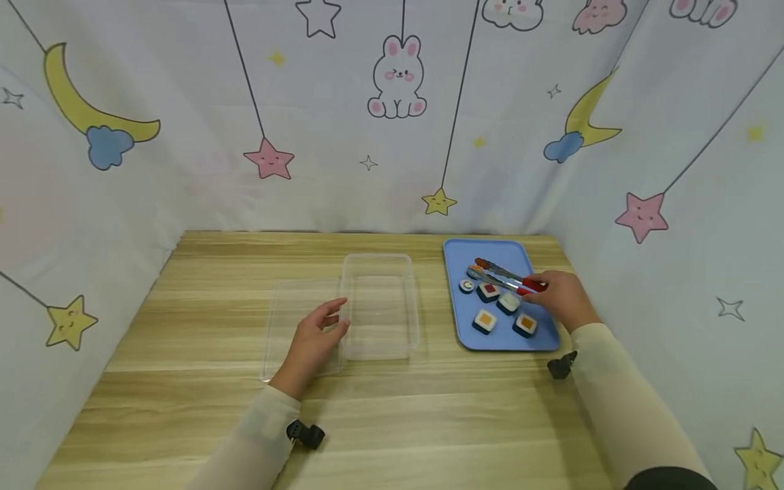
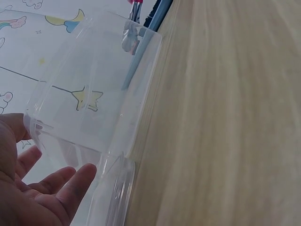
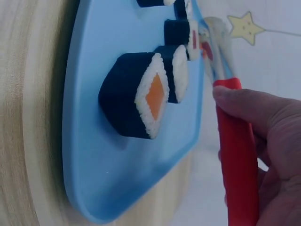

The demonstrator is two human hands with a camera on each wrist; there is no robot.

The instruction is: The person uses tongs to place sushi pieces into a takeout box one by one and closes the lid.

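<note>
My right hand (image 1: 560, 297) holds a pair of metal tongs (image 1: 499, 273) by the red handles, the thumb laid along one of them in the right wrist view. The tong tips reach over the far left part of a blue tray (image 1: 502, 340), close above a small sushi piece (image 1: 473, 273) they partly cover. Several other sushi pieces (image 1: 484, 321) sit on the tray, dark-wrapped with white rice and coloured centres. My left hand (image 1: 312, 340) is at the left side of a clear plastic box (image 1: 380, 354), its relaxed fingers spread at the rim.
A flat clear lid (image 1: 288, 327) lies left of the box, partly under my left hand. The wooden table (image 1: 392, 422) ends at a printed white cloth (image 1: 331, 197) at the back and sides. The tray stands near the table's right edge.
</note>
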